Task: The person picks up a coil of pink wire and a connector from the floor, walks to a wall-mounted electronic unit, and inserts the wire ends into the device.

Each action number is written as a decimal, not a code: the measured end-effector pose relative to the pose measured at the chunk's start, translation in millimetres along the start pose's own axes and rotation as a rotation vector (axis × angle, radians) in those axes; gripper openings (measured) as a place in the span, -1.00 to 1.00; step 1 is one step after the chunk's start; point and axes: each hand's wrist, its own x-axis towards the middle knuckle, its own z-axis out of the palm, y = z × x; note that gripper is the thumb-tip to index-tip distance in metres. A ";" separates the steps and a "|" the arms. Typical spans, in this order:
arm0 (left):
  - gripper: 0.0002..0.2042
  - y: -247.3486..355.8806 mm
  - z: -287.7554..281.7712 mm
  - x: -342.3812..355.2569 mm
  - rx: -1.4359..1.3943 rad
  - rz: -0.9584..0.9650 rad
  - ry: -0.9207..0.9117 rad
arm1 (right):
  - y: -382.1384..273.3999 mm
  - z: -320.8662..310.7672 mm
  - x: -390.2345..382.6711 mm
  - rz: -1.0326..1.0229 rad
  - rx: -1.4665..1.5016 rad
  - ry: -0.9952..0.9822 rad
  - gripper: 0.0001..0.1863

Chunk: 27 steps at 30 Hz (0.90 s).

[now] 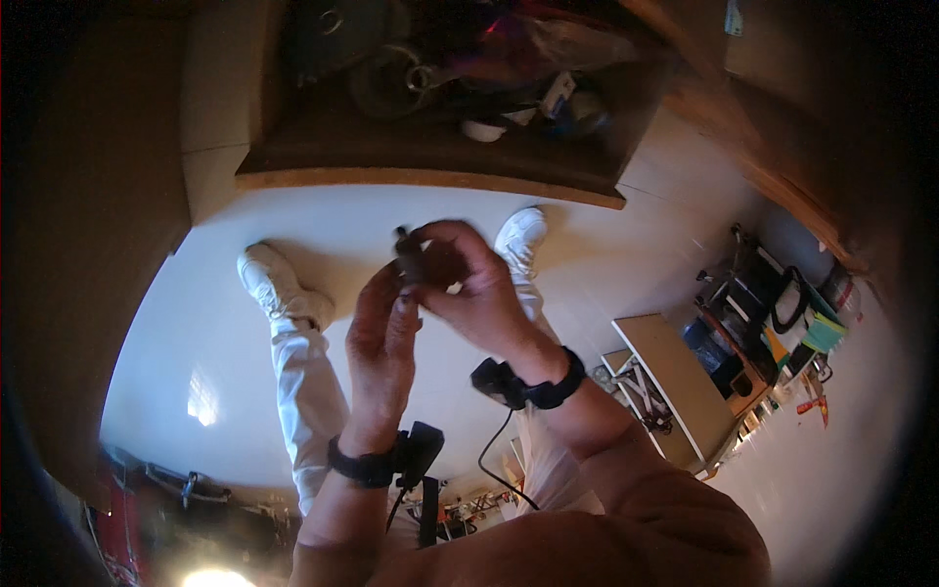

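Both my hands meet over the pale floor, in front of an open drawer. Between their fingers is a small dark cylindrical piece (pixel 407 258) with a narrow stub at its upper end; its exact kind is too dim and blurred to make out. My left hand (pixel 380 331) grips its lower part with thumb and fingers. My right hand (pixel 468 286) closes on it from the right side, with its curled fingers near the top. The fingers hide part of the piece.
The wooden drawer (pixel 430 181) holds a jumble of items, among them a small white box (pixel 558 95) and a white rounded piece (pixel 483 130). On the right stand an open-sided cabinet (pixel 675 382) and cluttered tools. A dark panel (pixel 98 215) rises at left.
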 end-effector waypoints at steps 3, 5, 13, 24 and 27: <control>-0.64 -7.2 -0.2 0.7 -0.077 0.063 -0.019 | -5.1 5.6 -3.7 -0.189 -0.317 -0.003 -0.61; -0.67 -8.3 -3.5 2.5 -0.256 -0.115 -0.026 | -2.2 7.0 -7.2 -0.242 -0.387 0.000 -0.64; -0.78 -4.1 -6.3 5.2 -0.456 -0.192 0.012 | -9.6 14.2 -17.9 -0.221 -0.439 -0.044 -0.61; -0.61 -4.2 3.1 3.9 -0.524 -0.253 -0.223 | -10.1 -6.6 -16.4 0.247 0.082 -0.078 -0.60; -0.60 4.2 14.0 3.9 -0.361 -0.242 -0.066 | 2.4 -6.4 -15.9 0.255 0.186 -0.018 -0.62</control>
